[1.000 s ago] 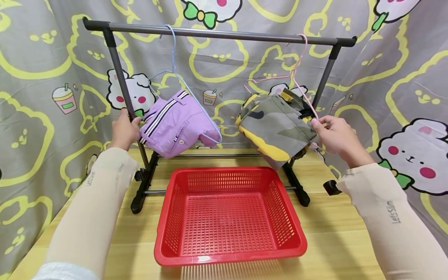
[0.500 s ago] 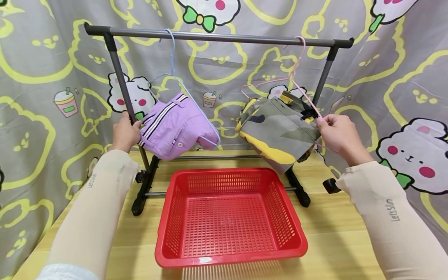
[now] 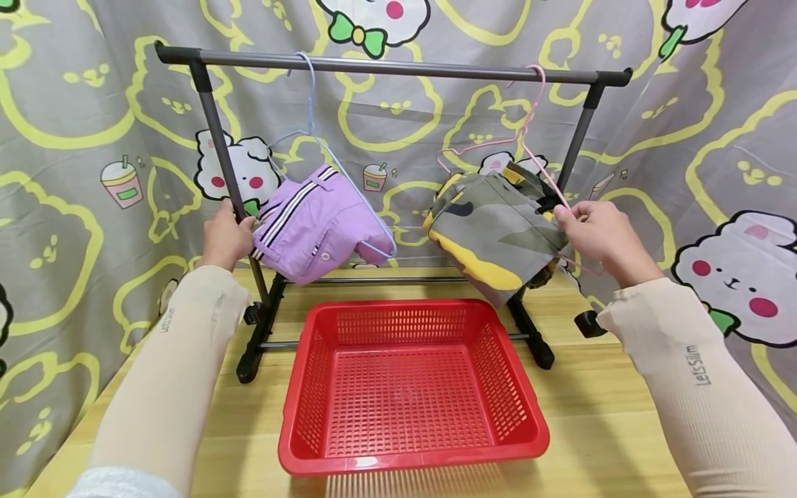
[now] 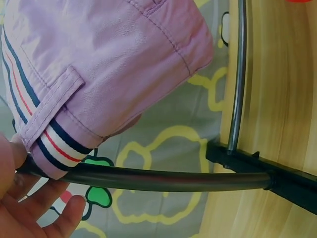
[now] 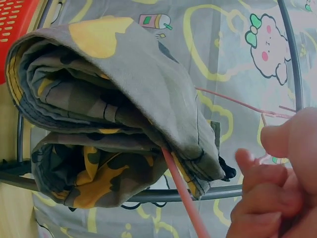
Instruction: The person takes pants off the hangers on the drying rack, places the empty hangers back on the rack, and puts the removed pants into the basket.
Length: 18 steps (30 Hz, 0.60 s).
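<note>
Lavender shorts (image 3: 317,228) with a striped waistband hang tilted on a blue hanger (image 3: 309,97) at the rack's left. My left hand (image 3: 225,235) grips the rack's left post (image 3: 219,142) beside the waistband; in the left wrist view the thumb overlaps the shorts' corner and the fingers (image 4: 69,215) pass behind the post. At the right, folded camouflage shorts (image 3: 492,221) with yellow patches hang slanted on a pink hanger (image 3: 529,117). My right hand (image 3: 600,235) pinches this hanger's lower right arm, near the garment. The right wrist view shows the rolled fabric (image 5: 114,89) from its end.
A red plastic basket (image 3: 414,465) with perforated sides stands on the wooden table (image 3: 591,429) in front of the clothes rack (image 3: 398,67). The rack has black feet (image 3: 249,363). Behind it hangs a grey patterned curtain (image 3: 411,145).
My right hand drew slightly to the right with the hanger and camouflage shorts, then came back a little left. My left hand stays at the post. The view has shifted slightly.
</note>
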Each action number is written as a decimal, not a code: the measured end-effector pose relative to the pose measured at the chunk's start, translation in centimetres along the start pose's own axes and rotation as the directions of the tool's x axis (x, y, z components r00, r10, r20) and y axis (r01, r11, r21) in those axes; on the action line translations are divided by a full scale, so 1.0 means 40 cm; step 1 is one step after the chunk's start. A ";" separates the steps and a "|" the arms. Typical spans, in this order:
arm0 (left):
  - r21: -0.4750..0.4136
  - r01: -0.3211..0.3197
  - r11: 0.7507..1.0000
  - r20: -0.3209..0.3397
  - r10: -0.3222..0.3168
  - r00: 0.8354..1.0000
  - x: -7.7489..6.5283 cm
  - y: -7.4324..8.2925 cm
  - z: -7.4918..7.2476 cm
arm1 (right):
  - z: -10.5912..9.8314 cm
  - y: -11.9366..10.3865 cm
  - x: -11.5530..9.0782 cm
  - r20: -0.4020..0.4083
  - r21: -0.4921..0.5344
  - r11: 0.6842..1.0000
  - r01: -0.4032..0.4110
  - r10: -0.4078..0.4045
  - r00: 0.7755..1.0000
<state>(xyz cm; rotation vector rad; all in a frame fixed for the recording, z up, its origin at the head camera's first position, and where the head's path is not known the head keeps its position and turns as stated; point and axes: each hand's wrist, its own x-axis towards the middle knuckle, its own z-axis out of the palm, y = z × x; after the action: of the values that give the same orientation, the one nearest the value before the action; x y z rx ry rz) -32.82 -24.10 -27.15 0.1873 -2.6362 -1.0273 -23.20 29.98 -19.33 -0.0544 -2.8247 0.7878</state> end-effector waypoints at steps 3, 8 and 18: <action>-0.005 0.008 1.000 0.008 -0.008 1.000 0.000 0.002 -0.001 | -0.001 -0.001 0.002 -0.017 -0.003 1.000 0.001 -0.001 1.000; -0.023 0.023 0.999 0.018 -0.022 1.000 0.001 0.002 -0.001 | 0.002 -0.002 0.000 -0.074 0.005 1.000 -0.006 0.006 0.997; -0.014 0.013 1.000 0.017 -0.013 1.000 -0.004 0.000 0.000 | 0.015 0.007 -0.010 -0.220 -0.017 1.000 0.027 -0.030 0.975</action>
<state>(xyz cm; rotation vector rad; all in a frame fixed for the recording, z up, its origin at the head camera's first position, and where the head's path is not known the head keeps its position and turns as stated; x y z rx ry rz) -32.65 -24.03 -27.19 0.1939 -2.6455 -1.0560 -22.93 29.88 -20.06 -0.0975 -2.6159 0.7085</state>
